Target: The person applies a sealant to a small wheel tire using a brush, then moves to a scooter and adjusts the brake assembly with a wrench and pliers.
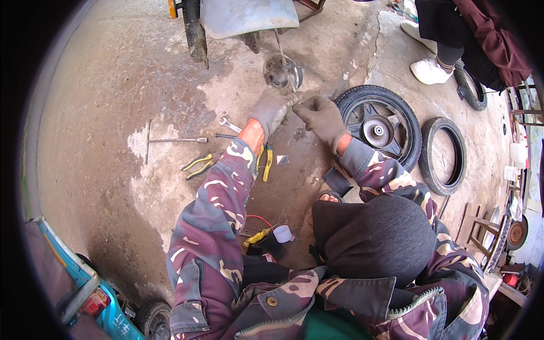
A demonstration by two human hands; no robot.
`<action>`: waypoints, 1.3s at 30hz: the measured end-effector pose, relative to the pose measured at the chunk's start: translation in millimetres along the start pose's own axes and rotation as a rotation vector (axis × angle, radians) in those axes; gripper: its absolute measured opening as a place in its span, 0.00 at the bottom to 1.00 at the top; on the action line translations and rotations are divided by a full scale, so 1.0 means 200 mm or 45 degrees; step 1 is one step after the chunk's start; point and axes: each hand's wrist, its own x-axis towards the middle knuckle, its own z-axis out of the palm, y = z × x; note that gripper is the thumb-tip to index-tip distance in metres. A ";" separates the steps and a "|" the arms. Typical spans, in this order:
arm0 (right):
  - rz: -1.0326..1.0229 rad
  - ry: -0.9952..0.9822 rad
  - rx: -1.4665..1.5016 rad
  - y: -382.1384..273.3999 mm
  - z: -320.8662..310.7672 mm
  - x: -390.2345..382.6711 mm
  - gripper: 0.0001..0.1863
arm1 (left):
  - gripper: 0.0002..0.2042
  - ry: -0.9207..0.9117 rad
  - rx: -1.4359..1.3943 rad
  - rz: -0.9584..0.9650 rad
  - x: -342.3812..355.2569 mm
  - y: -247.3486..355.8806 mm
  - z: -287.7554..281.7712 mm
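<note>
My left hand (271,111), in a grey work glove, is closed with its fingertips at the lower edge of a round metal hub part (277,73). That part hangs on a cable (278,42) below a motorcycle's pale front fender (249,17). My right hand (323,120), gloved alike, is closed in a pinch beside the left fingertips. Whatever sits between the fingers of either hand is too small or hidden to name. Just right of my right hand lies a black spoked wheel with its tyre (416,133).
On the stained concrete lie a T-handle wrench (175,140), a spanner (229,124), yellow-handled pliers (199,165) and a second yellow-handled tool (267,164). A loose tyre (442,157) rests beyond the wheel. Another person's white shoe (430,72) is at upper right. A turquoise vehicle (105,300) stands lower left.
</note>
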 end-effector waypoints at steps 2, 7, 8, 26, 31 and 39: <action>0.178 -0.196 0.341 -0.01 -0.05 0.00 0.20 | 0.16 -0.060 -0.068 -0.032 -0.01 0.00 -0.01; 0.375 -0.627 0.806 -0.02 -0.10 0.01 0.19 | 0.18 -0.128 -0.109 -0.036 0.00 0.00 -0.03; 0.328 -0.648 0.796 -0.02 -0.09 0.01 0.19 | 0.18 -0.149 -0.141 -0.049 0.00 0.00 -0.03; 0.319 -0.380 0.666 -0.05 -0.08 -0.05 0.23 | 0.16 -0.129 -0.187 -0.034 0.00 0.00 0.01; -0.048 0.075 -0.286 -0.05 -0.04 -0.05 0.21 | 0.17 -0.013 0.031 0.037 0.00 0.00 0.04; 0.370 -0.512 0.563 -0.05 -0.14 -0.03 0.25 | 0.15 -0.111 -0.112 -0.003 0.01 -0.01 0.02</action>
